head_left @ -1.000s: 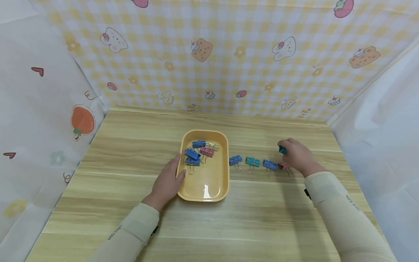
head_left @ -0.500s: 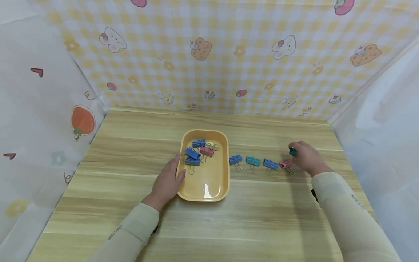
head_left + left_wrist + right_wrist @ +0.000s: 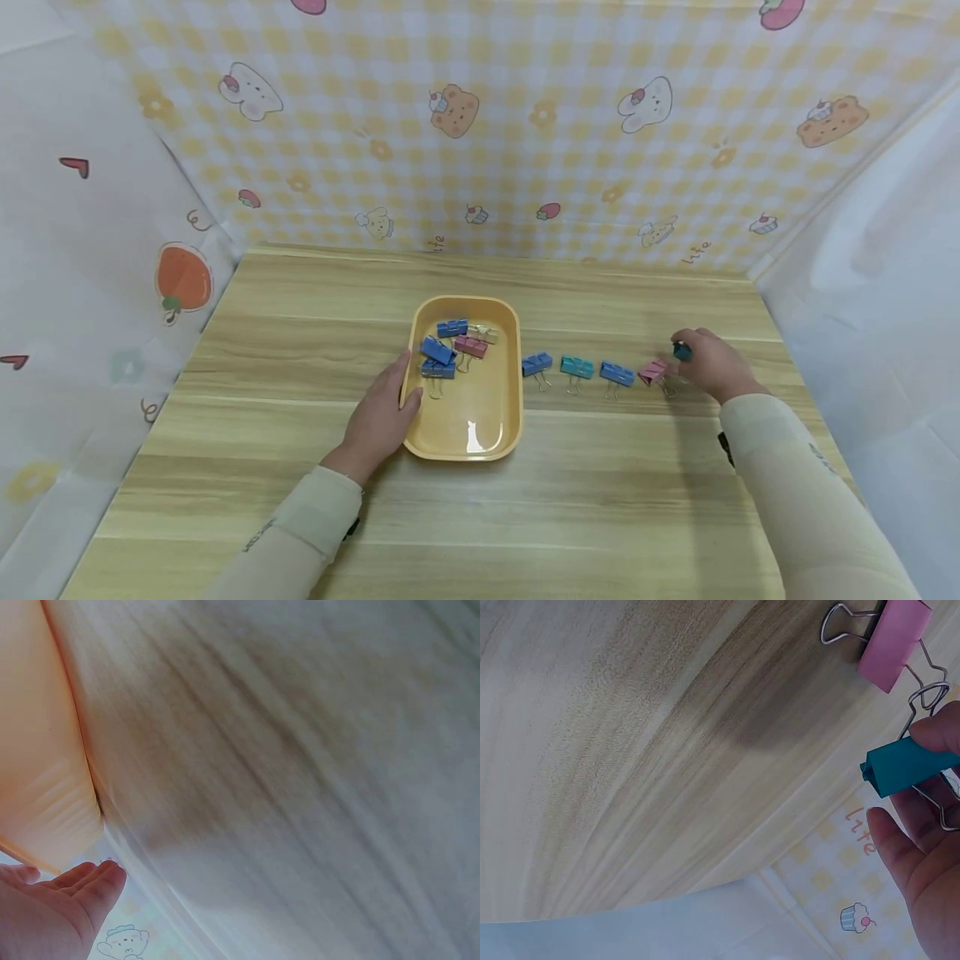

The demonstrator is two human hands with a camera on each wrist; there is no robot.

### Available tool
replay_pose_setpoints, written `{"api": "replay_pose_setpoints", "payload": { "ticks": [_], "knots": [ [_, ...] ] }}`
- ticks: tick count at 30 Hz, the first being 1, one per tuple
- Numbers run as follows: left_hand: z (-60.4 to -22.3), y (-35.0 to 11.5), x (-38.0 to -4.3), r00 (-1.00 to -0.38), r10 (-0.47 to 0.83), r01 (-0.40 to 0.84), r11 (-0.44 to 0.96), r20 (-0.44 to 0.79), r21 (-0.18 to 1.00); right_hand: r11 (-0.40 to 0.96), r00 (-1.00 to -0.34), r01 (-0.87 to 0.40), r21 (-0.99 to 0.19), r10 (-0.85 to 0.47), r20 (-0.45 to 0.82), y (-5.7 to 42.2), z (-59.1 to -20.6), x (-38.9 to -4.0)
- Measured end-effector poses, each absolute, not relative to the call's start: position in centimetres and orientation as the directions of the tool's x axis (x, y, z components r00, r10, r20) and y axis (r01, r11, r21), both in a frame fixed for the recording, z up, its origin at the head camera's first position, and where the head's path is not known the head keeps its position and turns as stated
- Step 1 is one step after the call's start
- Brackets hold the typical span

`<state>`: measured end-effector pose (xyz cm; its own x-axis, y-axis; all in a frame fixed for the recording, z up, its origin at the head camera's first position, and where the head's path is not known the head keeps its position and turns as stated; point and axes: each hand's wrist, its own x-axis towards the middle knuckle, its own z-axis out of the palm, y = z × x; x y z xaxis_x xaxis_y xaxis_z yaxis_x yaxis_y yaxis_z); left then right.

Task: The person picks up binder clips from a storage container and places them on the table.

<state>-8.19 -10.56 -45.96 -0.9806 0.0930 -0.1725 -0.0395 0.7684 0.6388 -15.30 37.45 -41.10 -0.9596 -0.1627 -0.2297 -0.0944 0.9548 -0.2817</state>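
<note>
My right hand (image 3: 716, 364) pinches a teal binder clip (image 3: 907, 766) between thumb and fingers, over the right end of a row of clips. Nearest to it lies a pink binder clip (image 3: 652, 372). Leftward from there come a blue clip (image 3: 617, 373), a teal clip (image 3: 577, 367) and another blue clip (image 3: 537, 364), wire handles toward me. My left hand (image 3: 375, 417) holds the left wall of a yellow tray (image 3: 517, 392), thumb over the rim and fingers along the outside. In the left wrist view, the fingers (image 3: 101, 889) lie beside the tray's outer wall.
Inside the tray are several more binder clips: blue ones (image 3: 438, 350), a pink one (image 3: 471, 347) and a pale yellow one (image 3: 483, 333). A checked cloth (image 3: 510, 167) hangs behind the wooden table (image 3: 555, 500), with white cloth (image 3: 82, 250) at the sides.
My right hand has moved right with the teal clip, from above the pink clip to just past it, uncovering the pink clip. My left hand stays on the tray.
</note>
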Motion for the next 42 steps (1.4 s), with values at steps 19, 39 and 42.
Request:
{"api": "replay_pose_setpoints", "payload": {
  "ticks": [19, 39, 42],
  "knots": [
    [-45.7, -10.5, -8.2, -0.981, 0.100, -0.033, 0.766, -0.169, 0.642, 0.951, -0.956, -0.080, -0.300, -0.158, -0.246, 38.5, -40.9, -15.2],
    [-45.5, -10.5, -8.1, -0.981, 0.097, -0.031, 0.778, -0.169, 0.628, 0.942, -0.944, -0.017, -0.336, -0.126, -0.306, 39.6, -44.0, -15.4],
    [-45.5, -10.5, -8.1, -0.982, 0.100, -0.026, 0.775, -0.163, 0.632, 0.946, -0.944, -0.017, -0.325, -0.122, -0.306, 39.6, -44.3, -15.3]
  ]
}}
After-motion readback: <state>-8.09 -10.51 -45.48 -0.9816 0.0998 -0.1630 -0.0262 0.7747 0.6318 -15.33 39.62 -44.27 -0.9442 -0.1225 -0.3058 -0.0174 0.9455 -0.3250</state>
